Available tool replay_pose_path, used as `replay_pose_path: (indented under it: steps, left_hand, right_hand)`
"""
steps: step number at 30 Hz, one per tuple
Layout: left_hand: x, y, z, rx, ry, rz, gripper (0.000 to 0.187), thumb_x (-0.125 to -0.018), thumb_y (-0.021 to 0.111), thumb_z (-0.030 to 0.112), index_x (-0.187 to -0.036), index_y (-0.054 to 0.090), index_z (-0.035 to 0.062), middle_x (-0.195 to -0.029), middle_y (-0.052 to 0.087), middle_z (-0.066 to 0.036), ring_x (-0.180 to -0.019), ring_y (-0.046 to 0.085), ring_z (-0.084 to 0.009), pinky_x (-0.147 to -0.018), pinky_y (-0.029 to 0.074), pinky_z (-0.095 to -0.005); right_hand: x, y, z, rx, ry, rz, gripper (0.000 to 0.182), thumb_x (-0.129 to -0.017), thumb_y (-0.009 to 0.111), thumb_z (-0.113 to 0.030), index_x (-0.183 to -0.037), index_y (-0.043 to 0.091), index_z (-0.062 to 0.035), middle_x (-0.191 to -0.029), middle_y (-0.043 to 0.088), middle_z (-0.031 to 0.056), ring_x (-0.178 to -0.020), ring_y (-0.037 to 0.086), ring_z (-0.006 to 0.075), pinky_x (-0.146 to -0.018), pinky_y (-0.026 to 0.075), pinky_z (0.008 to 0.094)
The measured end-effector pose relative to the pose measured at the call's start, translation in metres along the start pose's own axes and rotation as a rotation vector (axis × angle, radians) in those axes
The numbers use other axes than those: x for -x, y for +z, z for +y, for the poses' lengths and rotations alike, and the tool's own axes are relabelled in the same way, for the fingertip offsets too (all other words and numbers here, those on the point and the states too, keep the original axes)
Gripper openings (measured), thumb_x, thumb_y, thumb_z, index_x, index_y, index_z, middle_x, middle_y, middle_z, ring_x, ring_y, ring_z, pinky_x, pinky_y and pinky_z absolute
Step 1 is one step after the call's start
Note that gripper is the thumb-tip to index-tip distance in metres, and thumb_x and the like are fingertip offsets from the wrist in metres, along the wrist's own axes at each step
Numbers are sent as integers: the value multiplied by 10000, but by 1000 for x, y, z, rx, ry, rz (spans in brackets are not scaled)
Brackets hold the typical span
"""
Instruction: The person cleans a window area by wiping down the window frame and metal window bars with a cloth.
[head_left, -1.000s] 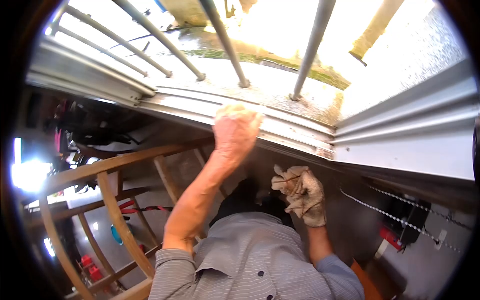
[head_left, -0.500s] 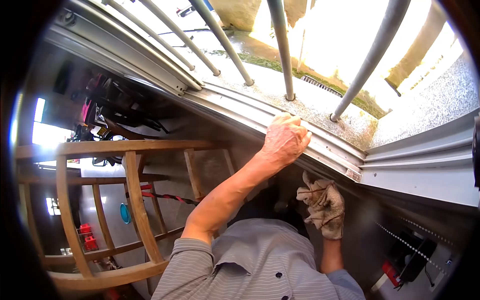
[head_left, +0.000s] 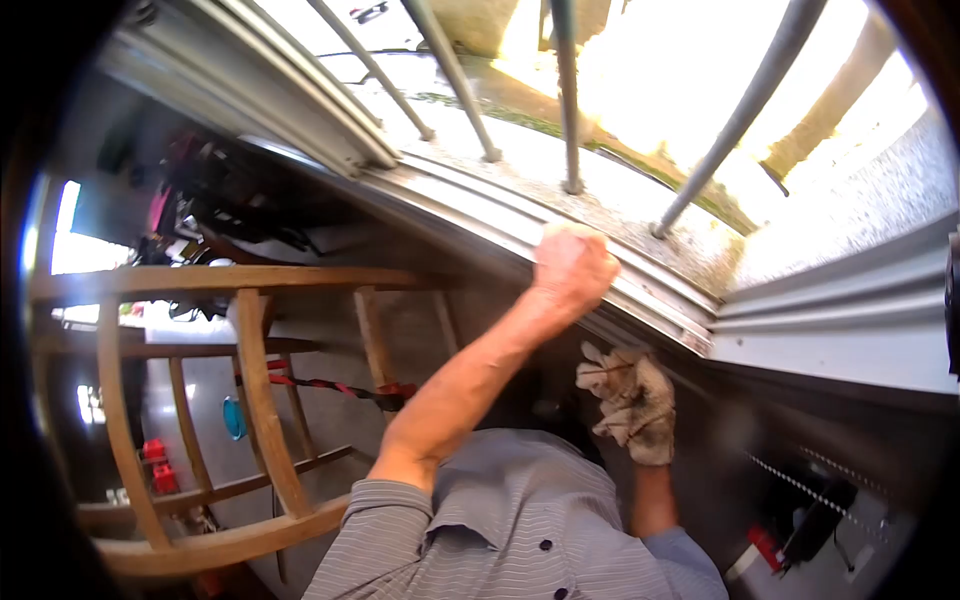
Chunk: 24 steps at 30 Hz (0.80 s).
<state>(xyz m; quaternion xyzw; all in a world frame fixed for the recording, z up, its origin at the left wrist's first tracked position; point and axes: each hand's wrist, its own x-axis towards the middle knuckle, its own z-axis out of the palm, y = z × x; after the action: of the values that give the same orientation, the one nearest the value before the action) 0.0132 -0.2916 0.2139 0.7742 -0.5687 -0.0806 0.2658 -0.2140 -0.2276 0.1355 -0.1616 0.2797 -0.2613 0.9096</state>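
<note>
My left hand (head_left: 577,262) is closed in a fist over the white window track (head_left: 490,220), its fingers curled down out of sight against the rail. My right hand is lower and closer to my body, hidden by a dirty beige rag (head_left: 640,405) with brown stripes. The rag is bunched around the hand down to the wrist, apart from the sill. Several grey metal bars (head_left: 570,110) rise from the stone ledge (head_left: 625,215) just beyond the track.
A wooden ladder (head_left: 250,400) with a red and black strap (head_left: 330,388) stands to my left. On the right are a white frame piece (head_left: 830,335) and a beaded chain (head_left: 800,480). A teal basin (head_left: 234,418) and red items (head_left: 160,465) lie on the floor below.
The rag-covered right hand has shifted slightly left and up, away from the right end of the track. My left hand stays at the track. The whole view has tilted a little.
</note>
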Motion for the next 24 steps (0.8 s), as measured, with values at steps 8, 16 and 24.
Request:
replay_pose_path:
  steps: [8, 16, 24]
  left_hand:
    - [-35, -64, 1, 704, -246, -35, 264, -946, 681, 245, -972, 717, -15, -757, 640, 11, -648, 532, -50, -551, 430, -217]
    - [-3, -54, -29, 245, 123, 83, 131, -897, 667, 124, -904, 692, -4, -818, 681, -127, -760, 649, -261, -693, 509, -370]
    - [29, -46, -65, -7, 230, 432, 130, -825, 726, 47, -947, 687, 25, -911, 684, -105, -892, 648, -287, -836, 469, -388]
  right_hand:
    - [10, -2, 0, -52, -129, -109, 393, -935, 601, -18, -1294, 459, 58, -1364, 460, 218, -1175, 588, 319, -987, 547, 324]
    - [8, 13, 5, 58, -190, 83, 323, -978, 528, -205, -1197, 513, 31, -1271, 582, 267, -1056, 657, 347, -964, 526, 426]
    - [2, 4, 19, 116, -115, 130, 477, -1060, 422, -344, -1284, 473, 74, -1330, 535, 322, -1111, 640, 373, -998, 511, 437]
